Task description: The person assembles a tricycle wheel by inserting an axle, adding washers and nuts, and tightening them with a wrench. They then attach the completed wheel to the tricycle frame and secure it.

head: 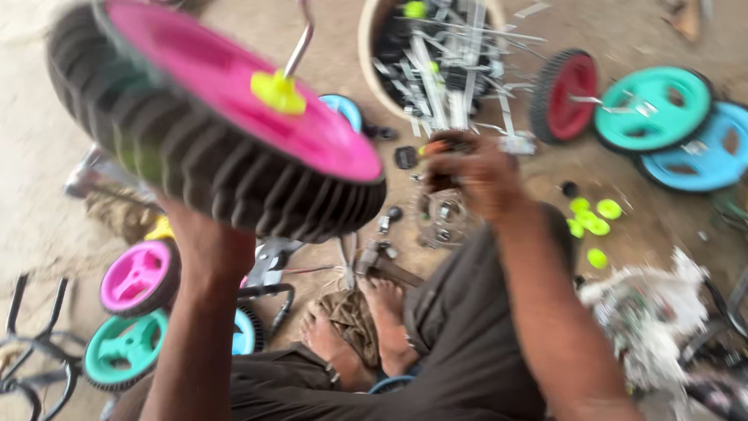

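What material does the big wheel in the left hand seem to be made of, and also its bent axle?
The wheel looks like a matte black ribbed tyre, probably rubber or soft plastic, around a glossy pink disc with a yellow-green hub cap, likely moulded plastic. The axle shines silver-grey, so it seems bare metal. Motion blur leaves this uncertain. The left hand holds the wheel from below.

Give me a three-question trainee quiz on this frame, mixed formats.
1. True or false: the left hand holds up a pink wheel with a black tyre.
2. Where is the right hand? A) on the teal wheel B) over small parts on the ground near the tub C) on the foot
3. What colour is the cap at the held wheel's hub?

Key: 1 true; 2 B; 3 yellow-green.
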